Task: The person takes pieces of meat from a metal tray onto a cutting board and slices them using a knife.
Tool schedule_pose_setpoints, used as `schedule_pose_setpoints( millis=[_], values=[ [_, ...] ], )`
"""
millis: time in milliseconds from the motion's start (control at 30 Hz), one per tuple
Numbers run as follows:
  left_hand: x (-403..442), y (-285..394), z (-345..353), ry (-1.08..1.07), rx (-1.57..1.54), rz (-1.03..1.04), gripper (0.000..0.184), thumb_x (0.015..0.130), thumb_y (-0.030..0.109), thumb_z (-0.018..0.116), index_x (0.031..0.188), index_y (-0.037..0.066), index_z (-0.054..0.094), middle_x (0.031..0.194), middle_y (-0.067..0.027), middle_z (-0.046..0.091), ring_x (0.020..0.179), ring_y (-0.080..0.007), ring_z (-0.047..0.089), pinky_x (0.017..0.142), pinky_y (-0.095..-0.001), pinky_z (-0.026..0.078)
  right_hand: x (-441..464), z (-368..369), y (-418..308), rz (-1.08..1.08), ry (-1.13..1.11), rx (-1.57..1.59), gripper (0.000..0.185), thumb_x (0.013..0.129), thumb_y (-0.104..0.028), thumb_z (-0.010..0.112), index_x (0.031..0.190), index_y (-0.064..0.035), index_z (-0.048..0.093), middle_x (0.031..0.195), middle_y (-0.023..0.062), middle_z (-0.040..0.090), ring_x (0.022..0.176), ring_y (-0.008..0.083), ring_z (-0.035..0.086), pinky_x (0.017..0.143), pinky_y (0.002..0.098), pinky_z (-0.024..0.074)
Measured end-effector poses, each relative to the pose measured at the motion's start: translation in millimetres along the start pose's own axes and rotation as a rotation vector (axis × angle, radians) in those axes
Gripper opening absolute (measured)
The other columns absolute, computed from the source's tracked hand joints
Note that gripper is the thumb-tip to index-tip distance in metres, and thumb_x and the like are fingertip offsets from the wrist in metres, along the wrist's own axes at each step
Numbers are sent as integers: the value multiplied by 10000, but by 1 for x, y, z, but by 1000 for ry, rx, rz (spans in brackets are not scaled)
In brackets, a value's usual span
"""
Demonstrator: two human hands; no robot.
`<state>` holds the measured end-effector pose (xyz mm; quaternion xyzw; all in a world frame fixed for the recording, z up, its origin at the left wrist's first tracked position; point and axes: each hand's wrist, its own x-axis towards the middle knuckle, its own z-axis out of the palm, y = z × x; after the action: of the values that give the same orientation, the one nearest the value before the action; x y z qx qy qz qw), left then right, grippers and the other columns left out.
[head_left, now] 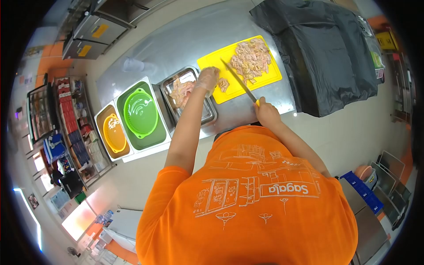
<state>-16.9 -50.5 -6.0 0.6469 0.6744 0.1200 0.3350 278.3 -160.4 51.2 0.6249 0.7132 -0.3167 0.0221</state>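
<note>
My right hand (267,113) is wrapped round the yellow handle of a long kitchen knife (240,82). The blade slants up and left across a yellow cutting board (207,61). At the board's left edge is my left hand (208,78), in a clear plastic glove, with its fingers curled in; what they hold, if anything, is hidden. A few cut meat pieces (224,85) lie between that hand and the blade. Beyond the blade spreads a large heap of chopped raw meat (251,59). Under my left wrist stands a metal tray (213,115) with larger raw pieces, partly covered by my forearm.
Left of the tray, a white-rimmed sink (165,140) holds a green basket (140,115) and a smaller orange basket (115,134). Black plastic sheeting (331,57) covers something on the right of the steel table (176,35). Shelves (75,128) stand at far left.
</note>
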Motion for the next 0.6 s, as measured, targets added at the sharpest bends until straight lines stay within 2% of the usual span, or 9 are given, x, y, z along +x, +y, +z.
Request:
schedule_pose_setpoints(
  millis=[67,167,200,300,400,500,600],
  values=[
    [-7,4,1,-128,77,45,282,909,240,697,1057,3,737,986,-190,749,945,-314,720,862,-389,547,1,8,3,-11,-32,-28,348,1040,-335,539,1076,9,500,822,296,693,782,490,694,719,581,550],
    [-18,33,-5,-294,-121,-136,213,892,213,707,923,4,734,837,-165,742,806,-291,720,775,-367,556,5,3,5,61,0,-50,346,1042,-337,525,1090,5,508,869,285,710,829,470,713,750,554,572],
    [6,-12,41,-191,246,45,237,893,232,704,821,6,705,756,-146,732,716,-273,707,726,-348,559,7,0,7,64,-1,-55,344,1042,-336,525,1089,5,507,870,285,710,830,471,712,751,553,572],
    [14,-30,59,-216,377,157,348,909,379,676,887,41,751,813,-169,743,834,-334,732,765,-448,569,11,-12,11,65,8,-60,340,1043,-334,524,1087,3,505,873,284,709,831,472,711,753,553,571],
    [-14,35,2,-196,97,49,474,939,490,609,860,46,753,845,-175,746,847,-344,727,807,-458,565,9,-14,12,64,27,-43,339,1043,-334,522,1083,2,502,871,283,709,827,473,709,752,557,568],
    [-10,23,6,-68,220,132,554,953,553,565,894,37,756,907,-186,746,895,-353,718,844,-455,555,8,-11,12,68,18,-18,338,1044,-333,523,1081,2,501,872,284,708,826,474,707,751,560,565],
    [-15,38,-6,-318,324,3,469,899,483,681,917,22,766,946,-234,733,949,-380,706,864,-434,552,10,-8,14,61,16,-11,334,1043,-330,524,1079,1,501,873,284,707,830,474,706,752,560,564]
  ],
)
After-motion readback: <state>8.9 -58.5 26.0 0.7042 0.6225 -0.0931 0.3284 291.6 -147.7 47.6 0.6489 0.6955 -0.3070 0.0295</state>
